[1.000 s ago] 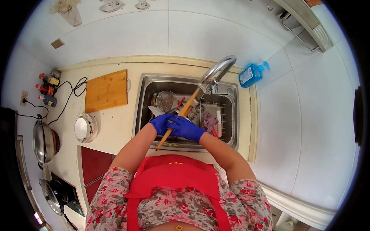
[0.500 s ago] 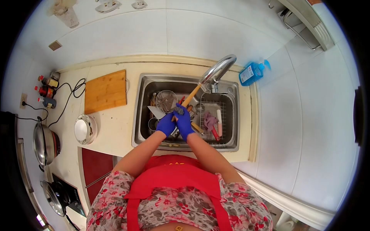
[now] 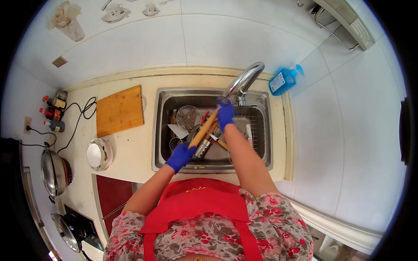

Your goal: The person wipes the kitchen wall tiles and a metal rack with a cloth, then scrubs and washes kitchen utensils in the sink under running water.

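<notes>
Both hands wear blue gloves. My left hand point(image 3: 181, 156) is closed round the lower end of a wooden rolling pin point(image 3: 203, 132), which slants up over the sink point(image 3: 158, 130). At the pin's upper end, just below the faucet mouth, my right hand point(image 3: 225, 112) is wrapped round a grey scrubber point(image 3: 223, 101) and the wood. Under the pin lie a round glass dish point(image 3: 189, 118), a white-looking blade point(image 3: 178, 131), a metal cup point(image 3: 176, 143) and several utensils. My right forearm hides part of the wire rack point(image 3: 260, 130).
The chrome faucet point(image 3: 246, 78) arches over the sink. A blue soap bottle point(image 3: 282, 81) stands at the back right. To the left are a cutting board point(image 3: 119, 111), stacked bowls point(image 3: 99, 155), sauce bottles point(image 3: 54, 114), a black cord and a pot point(image 3: 53, 172).
My right hand has slid up and away along the rolling pin with the scrubber. My left hand has moved down and left to its lower end.
</notes>
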A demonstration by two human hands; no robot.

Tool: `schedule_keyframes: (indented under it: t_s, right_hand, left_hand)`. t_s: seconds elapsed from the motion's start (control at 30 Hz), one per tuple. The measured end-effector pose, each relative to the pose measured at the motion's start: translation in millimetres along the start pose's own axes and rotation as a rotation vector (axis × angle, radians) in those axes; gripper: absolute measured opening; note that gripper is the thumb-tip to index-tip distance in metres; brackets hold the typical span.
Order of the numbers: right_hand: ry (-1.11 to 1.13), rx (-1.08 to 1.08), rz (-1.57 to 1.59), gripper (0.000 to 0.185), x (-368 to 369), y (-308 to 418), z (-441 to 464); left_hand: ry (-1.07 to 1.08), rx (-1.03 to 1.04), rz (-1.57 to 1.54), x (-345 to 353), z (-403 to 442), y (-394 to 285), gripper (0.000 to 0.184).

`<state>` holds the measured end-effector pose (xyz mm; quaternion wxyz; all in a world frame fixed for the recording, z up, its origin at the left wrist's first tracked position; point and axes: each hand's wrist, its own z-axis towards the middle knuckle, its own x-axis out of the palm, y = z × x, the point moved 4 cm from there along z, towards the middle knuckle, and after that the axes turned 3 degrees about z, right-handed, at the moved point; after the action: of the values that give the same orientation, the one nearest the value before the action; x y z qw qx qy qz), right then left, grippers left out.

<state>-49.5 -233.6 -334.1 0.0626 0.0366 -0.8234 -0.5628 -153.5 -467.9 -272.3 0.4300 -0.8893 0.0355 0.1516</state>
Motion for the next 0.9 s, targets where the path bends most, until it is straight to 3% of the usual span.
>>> schedule_keyframes:
  t_s: [0.03, 0.07, 0.1, 0.17, 0.2, 0.27, 0.4, 0.47, 0.5, 0.53, 0.63, 0.73, 0.8, 0.87, 0.9]
  right_hand:
    - [-0.026, -0.433, 0.021, 0.009, 26.4, -4.7, -15.1]
    - [-0.05, -0.869, 0.043, 0.011, 38.8, -3.7, -31.8]
    - [-0.05, -0.872, 0.037, 0.011, 36.2, -5.4, -34.4]
    - [-0.001, -0.614, 0.021, 0.011, 37.1, -18.0, -33.2]
    - [-0.002, -0.608, 0.023, 0.011, 23.6, -20.1, -20.3]
    - [-0.005, -0.054, -0.168, 0.016, -11.6, -38.0, 30.0]
    - [0.016, 0.048, -0.101, 0.019, 2.0, -34.0, -1.9]
    - [-0.124, -0.539, 0.165, 0.008, 20.2, -36.6, -16.4]
    - [-0.106, -0.579, 0.099, 0.01, 17.7, -29.1, -23.0]
    - [-0.105, -0.572, 0.096, 0.01, 7.3, -30.3, -18.6]
    - [0.074, 0.181, 0.514, 0.014, -17.9, -31.4, 19.5]
    - [0.144, 0.01, 0.602, 0.012, -7.4, -15.2, -10.7]
    - [0.195, 0.096, 0.624, 0.012, 6.6, -23.0, -24.1]
    - [0.151, 0.056, 0.498, 0.015, 5.3, -19.4, -27.0]
    - [0.108, 0.001, 0.289, 0.022, -6.4, 1.7, -31.6]
  left_hand:
    - [0.012, 0.001, -0.107, 0.7, 10.6, 4.6, 0.038]
    - [0.016, 0.004, -0.112, -2.4, 12.2, 3.6, 0.038]
    - [0.045, -0.036, -0.109, -5.3, 11.5, 3.2, 0.041]
    - [0.073, -0.089, -0.096, -8.1, 7.7, 8.1, 0.049]
    - [0.073, -0.094, -0.095, -8.0, -2.6, 5.7, 0.049]
    - [0.063, -0.094, 0.069, -11.5, -25.9, -6.4, 0.045]
    - [0.11, -0.086, -0.077, -7.4, -10.1, 6.8, 0.045]
    - [0.088, -0.096, -0.082, -10.1, -1.9, 7.8, 0.044]
    - [0.101, -0.064, -0.077, -14.3, -7.8, 4.7, 0.044]
    - [0.114, -0.033, -0.072, -18.6, -13.6, 2.3, 0.044]
    - [0.182, -0.085, -0.133, -25.7, -21.5, 2.3, 0.044]
    - [0.164, -0.081, -0.094, -23.6, -16.0, -2.5, 0.043]
    - [0.12, -0.057, -0.036, -19.0, -8.3, 4.6, 0.043]
    - [-0.111, 0.209, 0.316, -19.1, -0.8, 8.8, 0.045]
    - [-0.108, 0.208, 0.317, -18.2, -5.4, 8.1, 0.045]
